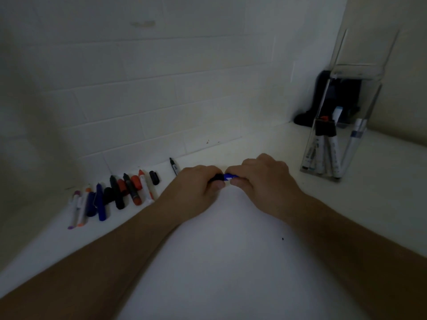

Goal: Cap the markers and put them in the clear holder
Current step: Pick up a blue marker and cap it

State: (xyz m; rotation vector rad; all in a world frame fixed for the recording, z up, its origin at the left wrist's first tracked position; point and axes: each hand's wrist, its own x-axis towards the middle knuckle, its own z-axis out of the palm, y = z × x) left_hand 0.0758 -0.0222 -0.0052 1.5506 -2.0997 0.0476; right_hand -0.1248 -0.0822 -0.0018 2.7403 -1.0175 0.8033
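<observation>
My left hand and my right hand meet at the middle of the white counter, both curled round one blue marker. The left fingers grip its dark end, which may be a cap; the right fingers hold the blue and white barrel. Most of the marker is hidden by my fingers. The clear holder stands at the right with several capped markers upright inside. To the left lies a row of loose markers and caps in purple, orange, blue, black and red.
One thin black marker lies alone by the tiled wall, and a loose black cap sits beside the row. A dark object stands in the corner behind the holder. A white tiled wall bounds the counter at the back.
</observation>
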